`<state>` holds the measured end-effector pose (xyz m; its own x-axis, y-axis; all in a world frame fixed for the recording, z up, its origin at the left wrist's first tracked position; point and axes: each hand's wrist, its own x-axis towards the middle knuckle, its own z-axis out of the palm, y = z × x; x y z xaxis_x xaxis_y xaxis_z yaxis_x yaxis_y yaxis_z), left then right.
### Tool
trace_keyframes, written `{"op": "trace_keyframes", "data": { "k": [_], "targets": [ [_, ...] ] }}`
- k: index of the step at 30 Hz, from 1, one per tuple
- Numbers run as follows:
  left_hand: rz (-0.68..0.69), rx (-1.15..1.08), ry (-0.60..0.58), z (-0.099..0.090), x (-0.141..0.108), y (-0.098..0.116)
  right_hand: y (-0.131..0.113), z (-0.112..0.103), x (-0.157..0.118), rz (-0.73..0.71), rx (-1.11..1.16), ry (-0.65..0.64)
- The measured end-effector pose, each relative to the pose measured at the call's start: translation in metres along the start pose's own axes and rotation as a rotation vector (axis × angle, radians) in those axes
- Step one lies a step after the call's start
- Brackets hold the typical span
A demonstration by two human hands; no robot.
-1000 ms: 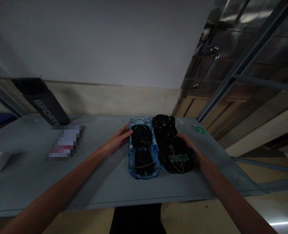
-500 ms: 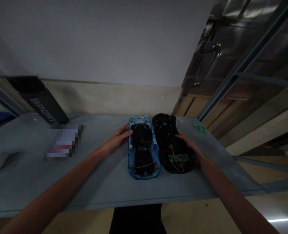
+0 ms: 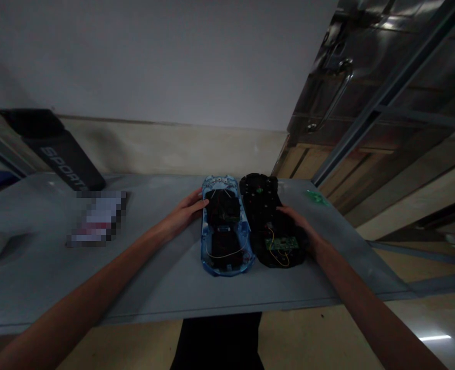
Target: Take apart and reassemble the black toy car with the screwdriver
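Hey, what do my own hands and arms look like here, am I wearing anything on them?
Your left hand and right hand are bare, without gloves. No sleeve, watch or bracelet shows on either forearm. Finer details are too dim to tell.

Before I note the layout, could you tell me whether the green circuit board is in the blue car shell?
No, the green circuit board sits in the black chassis.

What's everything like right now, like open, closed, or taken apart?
Blue car shell: open, insides showing
Black base: beside the shell, off it
Circuit board: uncovered
Bottle: lid on
Metal door: looks shut
Left hand: touching the shell's side
Right hand: on the base's side
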<state>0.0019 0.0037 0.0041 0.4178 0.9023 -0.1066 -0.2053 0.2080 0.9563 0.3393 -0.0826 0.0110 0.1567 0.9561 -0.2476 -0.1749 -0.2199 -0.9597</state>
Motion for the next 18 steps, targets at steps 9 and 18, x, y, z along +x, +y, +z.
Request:
{"op": "trace_keyframes", "data": {
  "k": [9,18],
  "targets": [
    [0.009,0.001,-0.008,-0.004,0.003,-0.004,-0.006,0.001,-0.003,0.141,-0.016,0.078],
    [0.025,-0.040,-0.021,0.000,0.000,0.000,-0.007,0.004,-0.005,0.133,0.027,0.011]
  ]
}}
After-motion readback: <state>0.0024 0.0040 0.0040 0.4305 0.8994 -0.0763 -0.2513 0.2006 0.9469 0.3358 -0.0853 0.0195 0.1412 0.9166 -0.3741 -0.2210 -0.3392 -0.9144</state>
